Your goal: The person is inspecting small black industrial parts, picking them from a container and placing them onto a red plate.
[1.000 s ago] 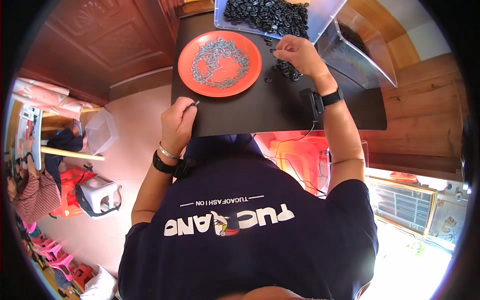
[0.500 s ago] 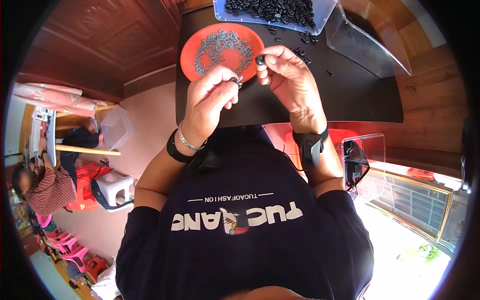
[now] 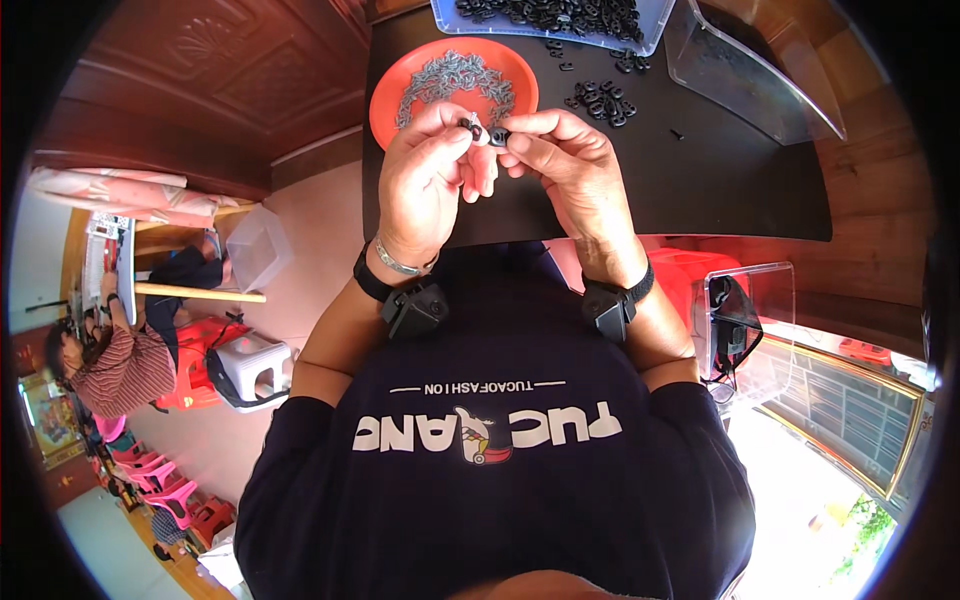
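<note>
Above the near side of an orange-red plate [image 3: 385, 95], both my hands meet with fingers pinched. My left hand [image 3: 425, 165] is closed on a small black part [image 3: 472, 128] that has a silvery metal bit at its top. Between the thumb and forefinger of my right hand [image 3: 570, 165] is a small round black plastic piece [image 3: 499, 137], held close beside the left one; whether the two touch I cannot tell. Many small grey metal pieces [image 3: 455, 75] lie in the plate, partly hidden behind my fingers.
The dark table [image 3: 720, 195] carries a heap of black plastic pieces [image 3: 603, 102] right of the plate and one small black bit [image 3: 677, 134]. A clear bin [image 3: 545, 40] full of black pieces stands at the back, beside a transparent container [image 3: 740, 85]. Another person [image 3: 125, 365] sits far left.
My hands have come together: the right one has moved left and slightly down, bringing its black piece beside the left hand's part. The whole view has shifted a little.
</note>
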Action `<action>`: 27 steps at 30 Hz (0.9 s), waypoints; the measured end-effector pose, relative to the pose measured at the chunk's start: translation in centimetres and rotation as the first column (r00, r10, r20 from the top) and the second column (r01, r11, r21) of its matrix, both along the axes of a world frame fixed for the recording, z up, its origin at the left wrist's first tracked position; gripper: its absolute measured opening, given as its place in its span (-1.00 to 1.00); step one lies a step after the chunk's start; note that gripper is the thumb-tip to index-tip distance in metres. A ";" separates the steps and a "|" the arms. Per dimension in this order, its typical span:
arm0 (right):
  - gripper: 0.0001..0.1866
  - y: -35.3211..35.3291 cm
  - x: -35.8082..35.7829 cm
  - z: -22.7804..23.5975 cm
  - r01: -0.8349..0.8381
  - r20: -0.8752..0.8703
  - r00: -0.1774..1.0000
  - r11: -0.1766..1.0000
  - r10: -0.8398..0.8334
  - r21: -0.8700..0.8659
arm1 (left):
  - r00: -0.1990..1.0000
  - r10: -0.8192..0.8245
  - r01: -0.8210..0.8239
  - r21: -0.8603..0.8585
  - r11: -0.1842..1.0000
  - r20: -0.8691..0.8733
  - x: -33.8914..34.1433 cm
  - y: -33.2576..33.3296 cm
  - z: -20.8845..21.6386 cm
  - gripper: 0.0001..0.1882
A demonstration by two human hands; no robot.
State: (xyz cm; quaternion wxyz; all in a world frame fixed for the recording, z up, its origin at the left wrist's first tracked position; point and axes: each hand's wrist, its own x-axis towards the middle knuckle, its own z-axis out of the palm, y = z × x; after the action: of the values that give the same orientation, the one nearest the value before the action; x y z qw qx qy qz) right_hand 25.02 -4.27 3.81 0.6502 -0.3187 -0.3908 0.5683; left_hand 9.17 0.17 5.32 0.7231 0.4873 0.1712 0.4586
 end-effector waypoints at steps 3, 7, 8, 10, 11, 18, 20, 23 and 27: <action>-0.84 0.1 0.1 0.0 -0.080 -0.168 0.984 0.993 0.064 -0.088 | 1.000 0.022 -0.021 0.027 0.999 -0.017 -0.2 0.0 0.3 -0.81; -0.83 0.6 0.3 -0.5 -0.195 -0.294 0.945 0.968 0.141 -0.161 | 0.999 0.039 -0.038 0.027 0.999 -0.031 -0.2 0.2 0.2 -0.81; -0.83 0.6 0.4 -0.7 -0.227 -0.319 0.933 0.961 0.168 -0.160 | 0.998 0.045 -0.045 0.018 0.999 -0.033 -0.2 0.2 0.2 -0.80; -0.83 0.6 0.4 -0.9 -0.261 -0.345 0.918 0.952 0.195 -0.157 | 0.998 0.052 -0.052 0.009 0.999 -0.036 -0.2 0.2 0.2 -0.80; -0.83 0.6 0.4 -0.9 -0.254 -0.347 0.920 0.952 0.184 -0.169 | 0.998 0.051 -0.051 0.001 0.999 -0.048 -0.1 0.3 0.1 -0.80; -0.86 0.3 0.0 -0.6 0.028 -0.134 0.990 0.999 -0.031 -0.025 | 0.979 0.092 -0.097 -0.020 0.995 -0.180 -0.3 -0.2 0.1 -0.82; -0.87 0.4 0.1 -0.6 0.084 -0.095 0.992 0.996 -0.081 0.020 | 0.959 0.099 -0.104 -0.004 0.995 -0.266 -0.4 -0.3 0.0 -0.82; -0.88 0.3 0.1 -0.5 0.155 -0.062 0.987 0.986 -0.152 0.062 | 0.924 0.095 -0.089 0.035 0.995 -0.370 -0.4 -0.5 -0.5 -0.84; -0.86 0.1 -0.6 -0.6 0.211 0.068 0.974 0.976 -0.215 0.059 | 0.908 0.111 -0.087 0.077 0.993 -0.403 0.0 -1.2 -0.2 -0.84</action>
State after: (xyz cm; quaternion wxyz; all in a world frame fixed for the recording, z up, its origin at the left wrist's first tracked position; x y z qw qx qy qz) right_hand 24.42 -4.18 3.17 0.7004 -0.3629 -0.3926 0.4729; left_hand 9.19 -1.08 5.10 0.6333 0.5831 0.3291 0.3881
